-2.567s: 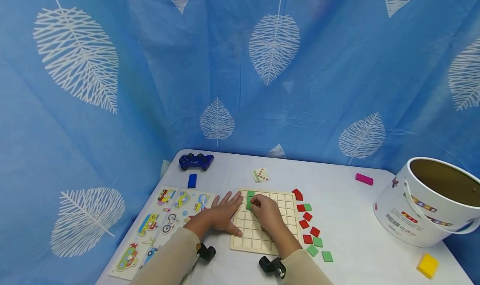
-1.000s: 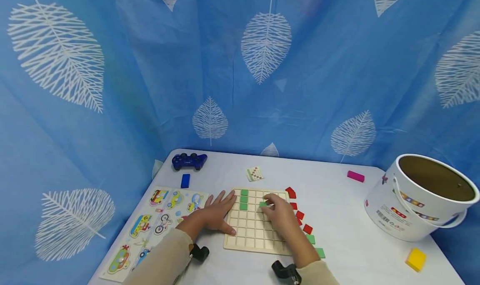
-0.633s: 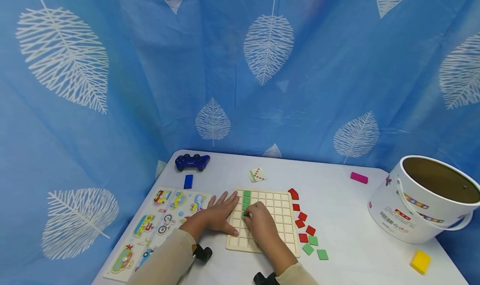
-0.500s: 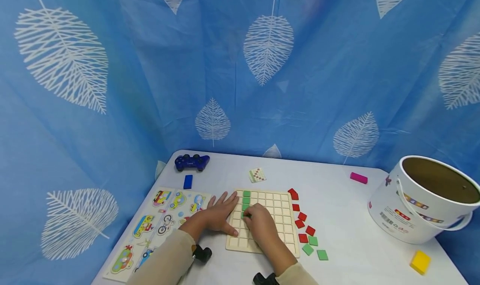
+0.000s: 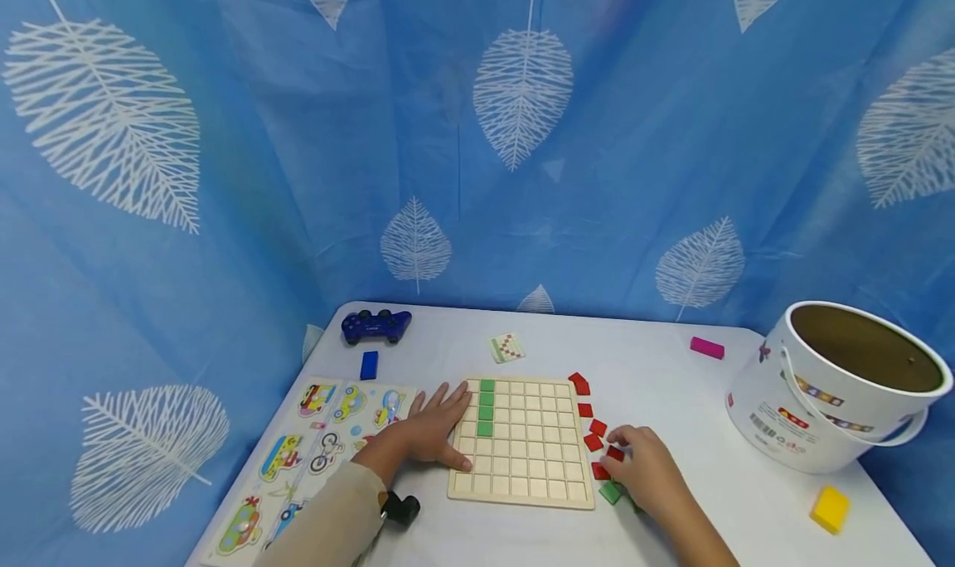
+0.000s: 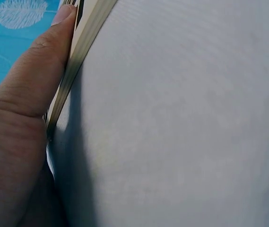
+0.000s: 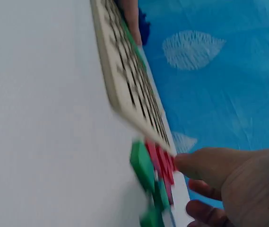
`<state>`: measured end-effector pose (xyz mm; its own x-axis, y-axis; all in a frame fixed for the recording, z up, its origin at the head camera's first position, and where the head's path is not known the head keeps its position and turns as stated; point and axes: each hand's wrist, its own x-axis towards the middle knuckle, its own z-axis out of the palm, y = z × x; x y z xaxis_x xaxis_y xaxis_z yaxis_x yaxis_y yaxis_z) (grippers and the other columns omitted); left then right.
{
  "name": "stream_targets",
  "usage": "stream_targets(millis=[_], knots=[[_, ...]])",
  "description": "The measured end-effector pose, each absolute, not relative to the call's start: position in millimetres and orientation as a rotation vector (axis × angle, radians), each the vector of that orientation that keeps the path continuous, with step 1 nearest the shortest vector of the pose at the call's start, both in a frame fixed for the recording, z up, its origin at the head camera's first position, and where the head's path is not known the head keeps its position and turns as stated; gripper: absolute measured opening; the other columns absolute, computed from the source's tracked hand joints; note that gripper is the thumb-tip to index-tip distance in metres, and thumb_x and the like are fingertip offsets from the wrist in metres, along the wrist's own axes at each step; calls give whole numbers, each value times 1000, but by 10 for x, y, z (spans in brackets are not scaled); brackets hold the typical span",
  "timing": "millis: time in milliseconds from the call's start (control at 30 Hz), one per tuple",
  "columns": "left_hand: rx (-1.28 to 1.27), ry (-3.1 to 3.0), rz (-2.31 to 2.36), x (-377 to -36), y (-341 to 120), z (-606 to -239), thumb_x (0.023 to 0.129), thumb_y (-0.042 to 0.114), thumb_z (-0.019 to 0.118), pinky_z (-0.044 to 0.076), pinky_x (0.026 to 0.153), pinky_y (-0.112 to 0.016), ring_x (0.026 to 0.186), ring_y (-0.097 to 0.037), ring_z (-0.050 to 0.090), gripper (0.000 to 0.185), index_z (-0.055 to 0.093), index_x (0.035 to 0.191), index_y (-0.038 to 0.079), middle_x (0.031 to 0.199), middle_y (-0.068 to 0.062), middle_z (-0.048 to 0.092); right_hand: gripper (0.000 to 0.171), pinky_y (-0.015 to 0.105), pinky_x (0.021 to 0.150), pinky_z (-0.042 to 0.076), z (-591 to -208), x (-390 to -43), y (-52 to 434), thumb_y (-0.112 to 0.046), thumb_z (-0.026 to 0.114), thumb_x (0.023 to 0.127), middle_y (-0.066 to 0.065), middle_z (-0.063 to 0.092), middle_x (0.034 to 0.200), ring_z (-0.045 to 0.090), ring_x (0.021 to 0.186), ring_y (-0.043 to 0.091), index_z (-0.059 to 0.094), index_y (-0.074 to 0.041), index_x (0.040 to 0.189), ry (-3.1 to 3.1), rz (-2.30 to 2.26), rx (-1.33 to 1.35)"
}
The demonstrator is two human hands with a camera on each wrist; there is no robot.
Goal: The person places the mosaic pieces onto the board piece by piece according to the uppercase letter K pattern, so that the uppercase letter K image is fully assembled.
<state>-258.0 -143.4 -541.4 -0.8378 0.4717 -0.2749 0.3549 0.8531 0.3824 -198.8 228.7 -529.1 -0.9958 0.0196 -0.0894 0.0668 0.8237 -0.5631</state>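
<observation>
A pale wooden grid board (image 5: 537,451) lies on the table, with several green square tiles (image 5: 487,413) set in one column near its left side. My left hand (image 5: 434,431) rests spread on the board's left edge; in the left wrist view its thumb (image 6: 42,64) lies along the board's edge. Right of the board, my right hand (image 5: 651,472) is over loose red tiles (image 5: 585,410) and green tiles (image 5: 610,491), partly covering them. In the right wrist view its thumb (image 7: 205,163) and fingers are apart, and I see nothing held between them.
A small pattern card (image 5: 507,347) lies behind the board. To the left are a vehicle puzzle board (image 5: 294,467), a blue block (image 5: 369,365) and a game controller (image 5: 376,326). A white bucket (image 5: 776,418), a magenta block (image 5: 707,348) and a yellow block (image 5: 830,509) stand rightward.
My right hand has left the board and moved right to the loose tiles. A fourth green tile now shows in the column. The left hand has stayed on the board's edge.
</observation>
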Motion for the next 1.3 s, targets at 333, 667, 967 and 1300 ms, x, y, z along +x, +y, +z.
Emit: stream_targets(millis=[333,667,967,1300], knots=[[611,2678,433,-2577,-1465,-5409,74,78,77,-2,128,-64,164,-32,-5,131,11,170,17,178,1,-1,30,60,104,51,-5422,-1933,2563,-26,81,90,13,62,116,55,105,26,74,-7,113,2856,-868,136],[611,2679,457,-2568,-1432,-5393,74,76,79,-2,128,-64,164,-32,-5,131,12,170,17,178,1,0,21,46,87,57,-5421,-1940,2637,-21,81,90,8,63,104,56,93,22,72,-11,105,2869,-871,125],[597,2675,442,-2554,-1453,-5404,74,78,77,-2,128,-64,164,-32,-5,131,12,170,18,178,1,0,10,25,72,53,-5222,-2012,1633,-11,77,93,-8,68,87,61,81,8,72,-19,95,2985,-1222,-164],[622,2677,445,-2569,-1434,-5428,76,78,76,-1,128,-64,164,-32,-4,129,12,170,17,178,2,0,8,24,67,47,-5332,-2203,770,-10,74,96,-11,62,83,55,76,7,70,-17,96,2810,-1126,-534]])
